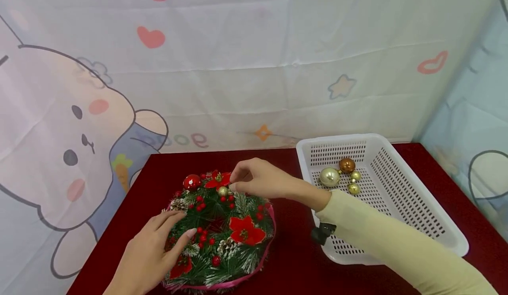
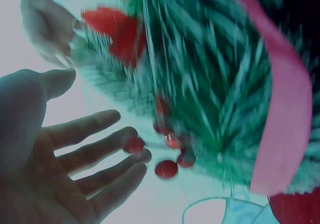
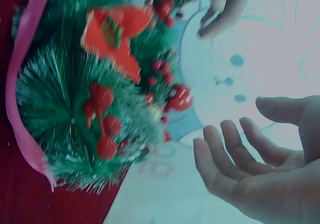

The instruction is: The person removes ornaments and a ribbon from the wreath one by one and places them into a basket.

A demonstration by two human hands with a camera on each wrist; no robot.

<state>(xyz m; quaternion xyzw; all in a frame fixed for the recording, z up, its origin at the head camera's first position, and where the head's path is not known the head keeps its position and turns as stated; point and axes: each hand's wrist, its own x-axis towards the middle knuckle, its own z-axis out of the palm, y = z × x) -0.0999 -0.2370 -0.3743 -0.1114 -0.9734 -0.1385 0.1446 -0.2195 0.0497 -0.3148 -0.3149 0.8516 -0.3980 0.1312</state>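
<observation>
Far left: slanting edge of dark red surface (image 1: 135, 207), narrow strip between edge and wreath (image 1: 214, 209). Left hand (image 1: 148, 244): fingers extended, spread, holding nothing; crosses strip, reaches over wreath's left side; contact, cannot tell. Wreath: lies below and between both hands, thin strip of surface behind, then backdrop (image 1: 293, 65). Right hand (image 1: 262, 178): fingers loosely bent, gripping nothing; over wreath's back right, just beside small gold ball (image 1: 223, 191). Next, wider strip of surface. Far right: white basket (image 1: 397, 198) near right edge, front rim under sleeve (image 1: 381, 237).
</observation>
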